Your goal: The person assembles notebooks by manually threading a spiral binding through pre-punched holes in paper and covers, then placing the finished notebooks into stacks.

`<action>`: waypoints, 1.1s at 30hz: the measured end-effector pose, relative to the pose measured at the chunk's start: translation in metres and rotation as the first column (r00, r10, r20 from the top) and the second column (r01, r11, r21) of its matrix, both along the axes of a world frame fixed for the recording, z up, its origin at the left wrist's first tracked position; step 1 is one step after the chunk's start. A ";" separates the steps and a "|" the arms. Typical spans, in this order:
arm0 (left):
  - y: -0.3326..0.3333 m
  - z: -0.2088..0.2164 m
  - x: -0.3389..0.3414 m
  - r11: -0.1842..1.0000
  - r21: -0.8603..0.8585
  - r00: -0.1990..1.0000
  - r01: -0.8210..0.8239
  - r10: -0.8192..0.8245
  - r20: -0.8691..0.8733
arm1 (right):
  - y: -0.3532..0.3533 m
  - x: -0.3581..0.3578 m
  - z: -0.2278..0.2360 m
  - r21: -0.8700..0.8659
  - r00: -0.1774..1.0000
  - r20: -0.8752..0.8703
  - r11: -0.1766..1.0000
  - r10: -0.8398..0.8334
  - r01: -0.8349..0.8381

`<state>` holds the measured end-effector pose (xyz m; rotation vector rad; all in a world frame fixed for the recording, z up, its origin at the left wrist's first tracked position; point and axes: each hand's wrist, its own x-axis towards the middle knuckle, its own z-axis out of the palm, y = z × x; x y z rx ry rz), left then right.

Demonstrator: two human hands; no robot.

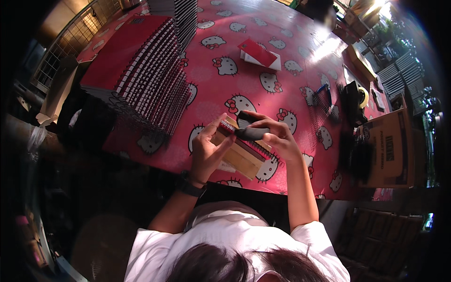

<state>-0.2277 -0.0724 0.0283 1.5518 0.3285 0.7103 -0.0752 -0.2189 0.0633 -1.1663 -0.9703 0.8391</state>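
Near the front edge of the table, my left hand (206, 150) is closed around a small spiral-bound notebook (256, 148) with a red edge, which lies along a pale wooden block (240, 160). My right hand (283, 136) grips a dark hand tool (253, 134) with black, rounded handles. Its working end meets the notebook's wire binding close to my left fingertips. Whether it is a pair of pliers or a cutter I cannot tell, since my fingers cover part of it.
A tall stack of red spiral notebooks (150, 70) stands at the left, with another stack (185, 16) behind. Farther off lie a loose red cover and white sheets (260, 54). At the right are dark wire coils (322, 105), a blue pen (324, 88), a tape dispenser (357, 101) and a cardboard box (387, 145).
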 end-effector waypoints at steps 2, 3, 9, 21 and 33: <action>0.002 0.000 -0.001 0.999 0.036 0.998 0.006 -0.004 -0.056 | 0.003 0.000 -0.010 -0.190 0.935 0.322 0.957 -0.150 0.219; 0.004 -0.005 -0.003 0.997 0.066 0.999 0.027 -0.023 -0.048 | -0.001 0.007 -0.021 -0.204 0.818 0.538 0.911 -0.202 0.359; 0.004 0.013 0.003 0.937 0.349 0.999 -0.028 0.018 0.032 | -0.022 -0.001 0.015 0.091 0.252 0.921 0.793 -0.297 0.602; -0.004 0.058 0.009 0.937 0.342 0.988 0.076 -0.117 0.103 | 0.000 -0.069 0.052 0.115 0.609 0.606 0.813 -0.512 0.570; -0.001 0.067 -0.001 0.928 0.367 0.981 0.062 -0.125 0.151 | -0.002 -0.068 0.073 0.135 0.473 0.804 0.886 -0.360 0.444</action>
